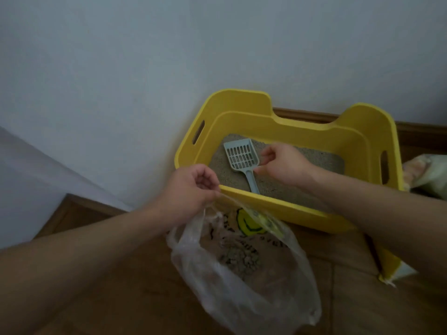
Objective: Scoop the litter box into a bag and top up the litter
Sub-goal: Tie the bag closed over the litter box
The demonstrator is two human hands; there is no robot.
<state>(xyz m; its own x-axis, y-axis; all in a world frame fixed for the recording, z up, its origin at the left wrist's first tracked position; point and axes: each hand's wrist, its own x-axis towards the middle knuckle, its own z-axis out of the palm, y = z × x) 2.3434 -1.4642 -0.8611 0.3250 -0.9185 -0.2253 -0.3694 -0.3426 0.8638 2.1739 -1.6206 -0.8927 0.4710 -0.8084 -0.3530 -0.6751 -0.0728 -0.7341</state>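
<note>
Left hand [191, 187] pinches the bag [217, 293] rim, pulling its mouth open right against the litter box [278, 204] so clumps [242, 259] drop straight in (some sit inside already). Right hand [283, 163] hovers loosely curled, holding nothing, just beside the scoop [242, 155] lying on the litter [314, 158].

Bare left forearm [84, 250], bare right forearm [377, 197], uncovered to the frame edge, bare left grip [191, 187], bare right grip [284, 164]

Wooden floor [350, 298]: litter box [278, 209], perhaps bag [242, 298].
</note>
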